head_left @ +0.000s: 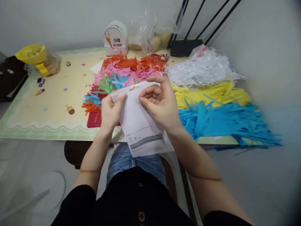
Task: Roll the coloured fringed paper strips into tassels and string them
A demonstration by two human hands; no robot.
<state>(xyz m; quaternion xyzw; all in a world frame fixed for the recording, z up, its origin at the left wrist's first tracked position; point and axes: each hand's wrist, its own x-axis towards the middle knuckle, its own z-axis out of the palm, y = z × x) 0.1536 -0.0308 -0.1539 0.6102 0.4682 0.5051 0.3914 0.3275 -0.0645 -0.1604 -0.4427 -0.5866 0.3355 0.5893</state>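
Note:
I hold a white plastic zip pouch (141, 125) over the near edge of the table, its zip strip toward me and its hang-hole end pointing away. My left hand (110, 111) pinches the pouch's left edge with thumb on top. My right hand (160, 100) grips the far right part, fingers curled over the top corner. Just behind the pouch lie mixed fringed paper strips (110, 83) in pink, green, blue and orange.
Piles of cut paper fringe cover the right side: white (202, 70), yellow (211, 94), blue (225, 121), orange (131, 62). A red sheet (92, 121) lies under my left hand. A yellow-lidded jar (39, 58), a white domed box (115, 37), a clear bag (150, 34) and a black device (185, 47) stand at the back.

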